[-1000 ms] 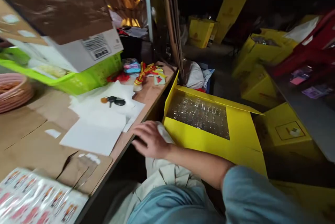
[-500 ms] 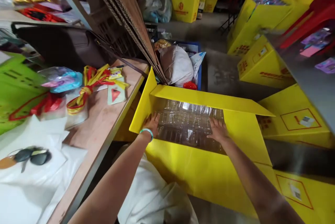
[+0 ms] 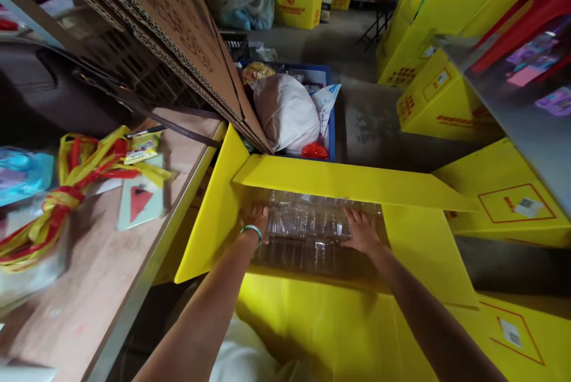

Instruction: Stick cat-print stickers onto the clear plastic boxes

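Note:
A large yellow carton stands before me with its flaps folded out. Inside it lie rows of clear plastic containers. My left hand, with a turquoise bangle on the wrist, reaches into the left end, fingers stretched out beside the containers. At the right side of the rows, my right hand rests on the containers with its fingers spread. Neither hand is wrapped round anything. The carton's depth under the containers is hidden.
A wooden table at left bears a red-and-yellow ribbon bundle and a phone. Flattened brown cardboard leans behind the carton. A blue crate holds bags. More yellow cartons and a grey tabletop are at right.
Both hands have gone a little deeper into the carton, still at either side of the containers. The view has shifted, and the table's items appear farther left.

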The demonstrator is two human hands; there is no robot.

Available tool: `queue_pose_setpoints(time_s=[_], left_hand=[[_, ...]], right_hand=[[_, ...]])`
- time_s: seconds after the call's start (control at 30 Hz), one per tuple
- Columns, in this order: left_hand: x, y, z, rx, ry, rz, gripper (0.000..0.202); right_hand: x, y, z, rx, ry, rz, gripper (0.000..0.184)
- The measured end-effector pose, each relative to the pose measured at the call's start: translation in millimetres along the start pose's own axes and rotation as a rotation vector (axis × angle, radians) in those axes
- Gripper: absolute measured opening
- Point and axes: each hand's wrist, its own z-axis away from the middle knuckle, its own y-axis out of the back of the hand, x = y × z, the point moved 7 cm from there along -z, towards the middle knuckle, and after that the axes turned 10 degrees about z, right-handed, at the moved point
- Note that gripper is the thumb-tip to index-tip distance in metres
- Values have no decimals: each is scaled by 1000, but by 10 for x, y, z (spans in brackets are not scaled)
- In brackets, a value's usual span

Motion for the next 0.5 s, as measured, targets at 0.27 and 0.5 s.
queue_pose_setpoints(time_s=[0.27, 0.5], left_hand=[[165, -43, 250, 95, -51, 55, 103], [328, 259, 718, 290, -115, 158, 98]], right_hand=[[-19, 93, 103, 76, -28, -20, 95], [148, 660, 371, 321, -29, -48, 91]])
